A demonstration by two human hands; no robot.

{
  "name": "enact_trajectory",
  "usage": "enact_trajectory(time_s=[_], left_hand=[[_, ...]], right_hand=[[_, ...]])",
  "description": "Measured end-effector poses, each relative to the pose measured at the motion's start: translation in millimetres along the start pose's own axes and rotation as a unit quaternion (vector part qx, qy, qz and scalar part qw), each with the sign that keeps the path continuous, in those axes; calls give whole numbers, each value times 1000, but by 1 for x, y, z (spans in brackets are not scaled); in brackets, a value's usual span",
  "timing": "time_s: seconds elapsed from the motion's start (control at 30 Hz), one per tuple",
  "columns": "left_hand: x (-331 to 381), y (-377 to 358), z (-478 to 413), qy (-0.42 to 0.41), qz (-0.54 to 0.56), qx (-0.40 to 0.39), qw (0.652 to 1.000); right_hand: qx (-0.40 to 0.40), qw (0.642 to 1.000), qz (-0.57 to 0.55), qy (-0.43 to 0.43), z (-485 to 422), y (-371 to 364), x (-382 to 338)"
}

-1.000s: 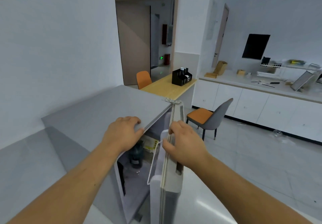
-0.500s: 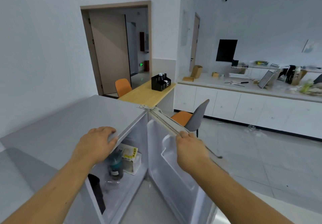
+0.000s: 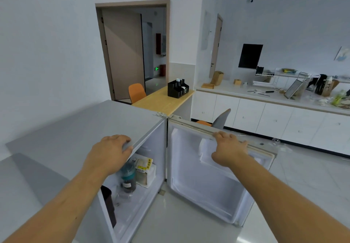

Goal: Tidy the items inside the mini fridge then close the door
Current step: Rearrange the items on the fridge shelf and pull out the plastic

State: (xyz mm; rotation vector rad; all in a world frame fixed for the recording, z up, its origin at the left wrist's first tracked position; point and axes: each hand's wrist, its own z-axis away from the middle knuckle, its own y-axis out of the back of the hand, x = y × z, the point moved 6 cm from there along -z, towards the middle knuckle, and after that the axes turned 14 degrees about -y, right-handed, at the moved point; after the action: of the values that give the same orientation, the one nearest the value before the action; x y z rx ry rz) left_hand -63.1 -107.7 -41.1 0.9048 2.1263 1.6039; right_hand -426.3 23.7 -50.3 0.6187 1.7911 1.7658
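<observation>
Fridge (image 3: 72,129) sits at about 7 o'clock in view, its grey top filling the lower left, its door (image 3: 214,178) swung wide toward 4 o'clock with the inner liner facing the camera. Left hand (image 3: 108,153) rests on the front lip of the top, fingers curled loosely over the edge and holding nothing else. Right hand (image 3: 229,150) grips the upper edge of the door near its middle, fingers wrapped over the rim.

Inside, at 6 o'clock, a dark bottle (image 3: 128,176) with a teal cap stands near the front; just behind it, at its 1 o'clock, a pale carton (image 3: 145,170) with a yellow label leans against the right wall. A clear item (image 3: 123,197), too blurred to name, lies in front of the bottle. A dark container (image 3: 108,203) shows at the left edge, partly hidden by the wall. The door shelves look empty.

By my reading, opening is done and tidying has not yet begun. The next move calls for one hand to leave its edge and reach low into the cavity, likely with a crouch, since the top hides most of the interior. The bottle is the nearest thing to grasp; the clear item beside it could be knocked.
</observation>
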Motion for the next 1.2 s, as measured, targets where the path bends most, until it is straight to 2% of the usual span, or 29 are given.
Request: enact_trajectory(time_s=[0.13,0.3,0.43,0.5,0.6,0.77,0.87,0.97,1.2], left_hand=[[1,1,1,-2,-3,0,1000],[9,3,9,0,-24,1,1000],[37,-4,29,2,-38,25,999],[60,-15,43,2,-72,27,997],[97,-38,62,-10,-79,20,997],[121,-89,90,61,13,-5,998],[116,-117,98,102,56,-19,993],[103,-136,103,138,90,-11,986],[78,-165,97,153,127,-16,980]], right_hand=[[11,1000,6,6,-9,0,4],[19,998,9,53,-6,-4,16],[99,983,-41,148,18,-9,28],[108,971,-80,198,33,-16,30],[79,958,-110,253,52,-33,26],[-16,936,-144,320,68,-74,-5],[-62,927,-162,332,74,-98,-31],[-73,921,-157,349,78,-118,-53],[-99,925,-150,335,67,-147,-90]])
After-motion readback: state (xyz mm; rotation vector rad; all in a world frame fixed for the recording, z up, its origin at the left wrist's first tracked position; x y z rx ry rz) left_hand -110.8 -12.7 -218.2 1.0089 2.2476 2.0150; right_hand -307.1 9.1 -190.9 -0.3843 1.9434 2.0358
